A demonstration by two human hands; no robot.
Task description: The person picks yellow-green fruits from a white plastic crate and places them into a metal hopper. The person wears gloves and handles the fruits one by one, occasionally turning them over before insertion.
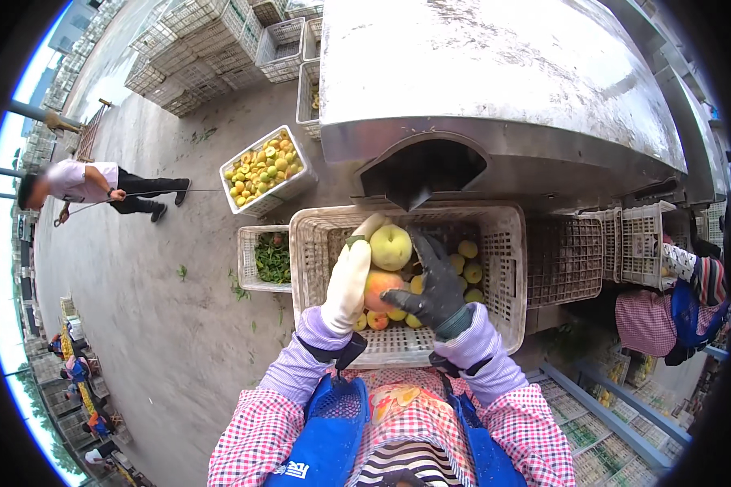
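My left hand point(348, 280), in a white glove, curls round the left side of two peaches. One is a pale yellow-green peach point(391, 247); just nearer to me is a red-and-yellow peach point(381, 290). From the right my right hand point(439, 284), in a dark grey glove, closes on the same pair, its thumb on the reddish one. Both hands are over a large white plastic crate point(508, 268) with slotted walls. More peaches point(473, 273) lie on its bottom, partly hidden by my hands.
A metal machine with a dark chute opening point(422, 170) stands just beyond the crate. To the left are a crate of cut fruit point(234, 166) and a crate of green leaves point(273, 258). Stacked crates point(195, 61) rise behind. A person point(97, 183) walks at left, holding a thin rod.
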